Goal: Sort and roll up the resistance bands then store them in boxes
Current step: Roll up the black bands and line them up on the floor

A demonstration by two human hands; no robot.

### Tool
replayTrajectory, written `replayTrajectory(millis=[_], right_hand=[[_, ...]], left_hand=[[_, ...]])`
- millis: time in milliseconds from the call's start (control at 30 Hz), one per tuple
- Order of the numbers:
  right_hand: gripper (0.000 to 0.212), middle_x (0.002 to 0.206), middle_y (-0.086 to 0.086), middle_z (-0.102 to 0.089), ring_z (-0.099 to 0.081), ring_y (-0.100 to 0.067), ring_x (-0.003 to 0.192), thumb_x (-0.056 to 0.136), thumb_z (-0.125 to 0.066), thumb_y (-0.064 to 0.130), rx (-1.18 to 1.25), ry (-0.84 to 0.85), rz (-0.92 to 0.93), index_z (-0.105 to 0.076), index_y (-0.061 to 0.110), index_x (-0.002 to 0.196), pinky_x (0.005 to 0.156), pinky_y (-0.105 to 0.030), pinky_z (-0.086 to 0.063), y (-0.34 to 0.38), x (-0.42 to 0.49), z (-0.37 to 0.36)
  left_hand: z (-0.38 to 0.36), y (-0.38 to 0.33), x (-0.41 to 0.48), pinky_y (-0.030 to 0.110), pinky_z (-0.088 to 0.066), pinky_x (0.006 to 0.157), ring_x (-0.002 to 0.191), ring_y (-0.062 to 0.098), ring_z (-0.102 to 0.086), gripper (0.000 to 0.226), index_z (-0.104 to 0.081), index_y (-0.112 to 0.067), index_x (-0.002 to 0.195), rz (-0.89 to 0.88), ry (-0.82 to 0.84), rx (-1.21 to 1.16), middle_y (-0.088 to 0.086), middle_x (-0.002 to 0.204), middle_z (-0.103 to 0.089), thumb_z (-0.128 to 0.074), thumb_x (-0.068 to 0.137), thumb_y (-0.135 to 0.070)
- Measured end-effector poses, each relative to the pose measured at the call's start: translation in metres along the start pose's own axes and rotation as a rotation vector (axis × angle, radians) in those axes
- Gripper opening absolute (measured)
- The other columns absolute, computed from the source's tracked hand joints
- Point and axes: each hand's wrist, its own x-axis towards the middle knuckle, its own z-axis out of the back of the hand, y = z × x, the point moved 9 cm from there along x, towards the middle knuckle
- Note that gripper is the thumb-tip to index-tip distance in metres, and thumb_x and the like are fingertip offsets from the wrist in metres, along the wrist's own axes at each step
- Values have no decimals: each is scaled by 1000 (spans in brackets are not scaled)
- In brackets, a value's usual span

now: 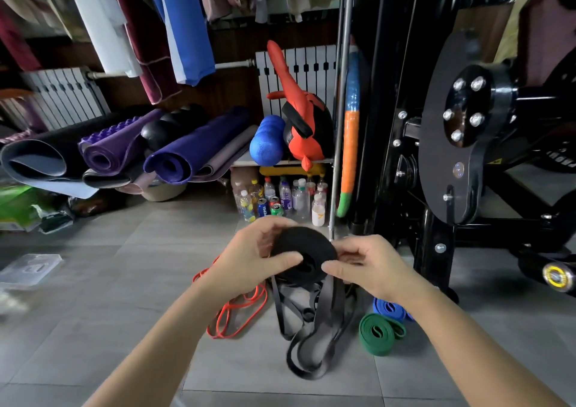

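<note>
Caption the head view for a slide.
Left hand and right hand grip a black band roll; loose black bands, green roll, blue roll below.

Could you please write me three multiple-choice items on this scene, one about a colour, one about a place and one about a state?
1. The roll that the left hand and the right hand grip is: A. orange; B. black; C. green.
2. The green roll lies on the floor: A. right of the loose black bands; B. under a mat; C. inside a box.
3. The orange bands are: A. rolled tight; B. tied to a rack; C. loose and unrolled.
Answers: 1 B, the coil is black; 2 A, it sits right of the black heap; 3 C, they sprawl in open loops.
</note>
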Motion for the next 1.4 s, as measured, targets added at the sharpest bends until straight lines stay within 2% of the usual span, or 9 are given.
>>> replayTrajectory(millis=[167, 300, 500, 600, 767, 1033, 1200, 1300, 1400], right_hand=[[23, 78, 9, -72, -68, -7, 77, 81, -72, 12, -141, 106, 35, -70, 34, 84, 81, -33, -56, 15, 4, -9], [22, 80, 14, -71, -65, -2, 78, 78, -73, 9, 103, 72, 75, -70, 26, 91, 78, -19, -52, 15, -6, -4], [25, 94, -5, -75, -71, -19, 91, 74, -72, 6, 325, -16, 7, -69, 15, 98, 81, -27, -55, -11, -22, -9], [20, 92, 1, -75, -71, -15, 88, 82, -71, 8, 128, 32, -66, -71, 19, 99, 80, -27, -57, -12, -25, -10], [26, 85, 4, -72, -66, -10, 80, 78, -67, 44, -611, 192, -29, -69, 27, 98, 76, -41, -55, 0, -21, -17], [28, 90, 10, -75, -70, -6, 86, 71, -82, 22, -84, 135, -104, -72, 24, 97, 82, -27, -56, -22, -23, -9], [31, 93, 2, -75, -71, -13, 90, 73, -78, 2, 98, 67, -102, -69, 14, 100, 81, -22, -54, -23, -20, -11], [21, 90, -1, -74, -70, -17, 87, 77, -77, 14, -149, 160, -132, -71, 16, 97, 81, -35, -56, -20, -19, -19], [15, 79, 1, -69, -65, -14, 74, 77, -73, 32, -546, 276, -128, -68, 24, 89, 66, -33, -52, -12, -16, -31]], left_hand=[[-40, -44, 4, 4, -30, 92, 110, -3, -47, 53, -53, -30, 132, -303, 335, 698, -28, 112, -50, -70, 82, -25], [-31, -52, -1, 16, -43, 91, 98, -2, -57, 32, -69, -25, 114, -321, 219, 524, -15, 101, -65, -70, 82, -19], [-16, -26, -10, 10, -46, 83, 96, -4, -62, 43, -67, -56, 96, -173, -51, 197, -27, 99, -67, -72, 79, -16], [-24, -5, -13, 23, -49, 90, 101, 1, -62, 40, -65, -50, 106, -60, 14, 196, -20, 103, -68, -72, 79, -21], [-52, 17, -14, 29, -48, 70, 78, 8, -58, 23, -66, -24, 96, 32, 422, 739, -9, 85, -64, -67, 77, -36], [-22, 29, -23, 21, -55, 73, 86, 9, -71, 36, -72, -46, 90, 125, 134, 7, -9, 89, -75, -74, 74, -13], [-23, 40, -32, 19, -54, 70, 84, 13, -71, 29, -75, -34, 88, 142, 13, -199, -2, 87, -75, -76, 72, -10], [-31, 49, -34, 25, -54, 64, 70, 5, -66, 15, -69, -24, 81, 223, 135, 112, -8, 72, -71, -77, 75, -13], [-42, 41, -31, 10, -35, 43, 47, -4, -51, 26, -59, -18, 84, 191, 343, 620, -13, 54, -52, -74, 71, -35]])
